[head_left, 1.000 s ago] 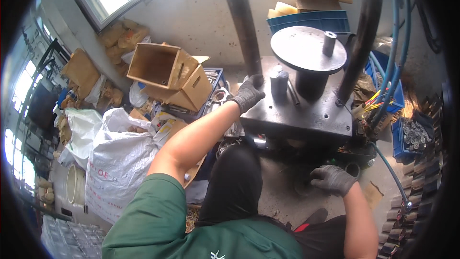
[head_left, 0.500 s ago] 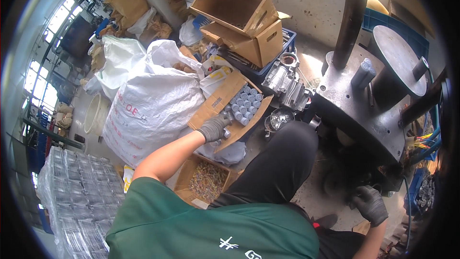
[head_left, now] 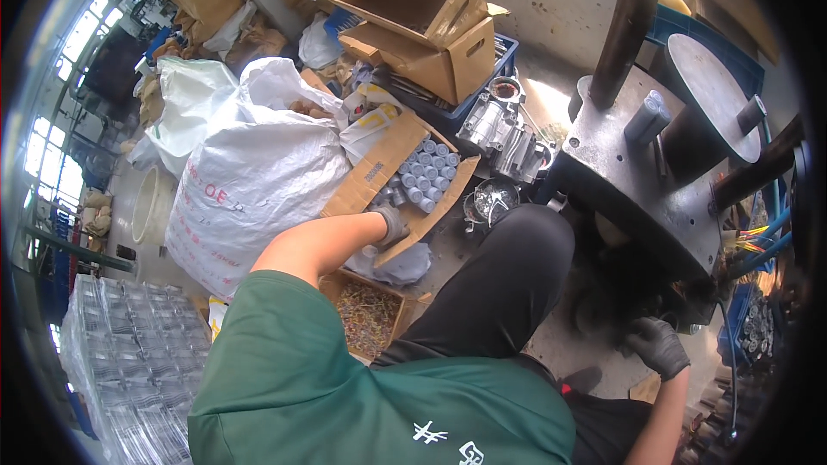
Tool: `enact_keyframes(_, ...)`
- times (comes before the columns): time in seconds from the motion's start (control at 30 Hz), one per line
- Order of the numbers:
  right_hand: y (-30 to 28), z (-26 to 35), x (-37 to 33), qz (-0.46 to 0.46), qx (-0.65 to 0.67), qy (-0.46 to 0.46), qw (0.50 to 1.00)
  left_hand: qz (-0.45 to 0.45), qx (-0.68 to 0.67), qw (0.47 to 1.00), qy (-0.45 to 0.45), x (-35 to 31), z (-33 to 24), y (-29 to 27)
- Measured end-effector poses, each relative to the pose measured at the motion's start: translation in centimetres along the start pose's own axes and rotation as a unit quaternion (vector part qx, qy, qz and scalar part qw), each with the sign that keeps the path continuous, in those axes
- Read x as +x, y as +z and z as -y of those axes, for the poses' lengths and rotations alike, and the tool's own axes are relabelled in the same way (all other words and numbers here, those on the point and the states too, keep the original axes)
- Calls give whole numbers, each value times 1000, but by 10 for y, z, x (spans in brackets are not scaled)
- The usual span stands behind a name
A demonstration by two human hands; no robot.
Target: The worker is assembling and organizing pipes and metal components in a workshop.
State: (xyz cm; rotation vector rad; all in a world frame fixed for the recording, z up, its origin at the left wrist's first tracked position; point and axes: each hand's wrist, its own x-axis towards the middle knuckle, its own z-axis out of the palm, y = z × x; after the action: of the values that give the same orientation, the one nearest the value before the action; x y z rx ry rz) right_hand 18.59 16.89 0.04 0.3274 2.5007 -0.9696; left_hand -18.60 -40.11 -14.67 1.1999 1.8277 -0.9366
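My left hand (head_left: pixel 394 224), in a grey glove, reaches into an open cardboard box (head_left: pixel 362 176) at its near end. Upright grey cylinders (head_left: pixel 428 170) with pale round tops stand packed in that box. The fingers of this hand dip down among the nearest cylinders and are mostly hidden. To the right and low down, my gloved right hand (head_left: pixel 659 347) is beside the dark underside of a heavy metal machine (head_left: pixel 637 189). Its fingers are curled together; whatever they may hold is lost in shadow. A pair of similar grey cylinders (head_left: pixel 648 118) stands on the machine's top plate.
Large white woven sacks (head_left: pixel 250 198) stand left of the box. A carton of small colourful bits (head_left: pixel 366 319) sits below it. Metal castings (head_left: pixel 508 133) lie between box and machine. Stacked cartons (head_left: pixel 405 0) rise behind. Wrapped clear trays (head_left: pixel 129 362) fill the lower left.
My left hand has shifted toward the box's near end, its fingers now more hidden. My right hand has risen slightly beside the machine. The view has turned a little.
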Motion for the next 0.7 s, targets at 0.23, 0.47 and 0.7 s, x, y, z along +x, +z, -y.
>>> enact_keyframes(0.23,1,-6,-11,-15,10,-3,1000,69,88,993,42,24,9,13)
enact_keyframes(0.47,2,-6,-22,-32,5,5,999,51,-32,998,-32,68,19,41)
enact_keyframes(0.7,-4,0,-20,-23,1,3,1000,-51,-9,998,-43,-8,22,17)
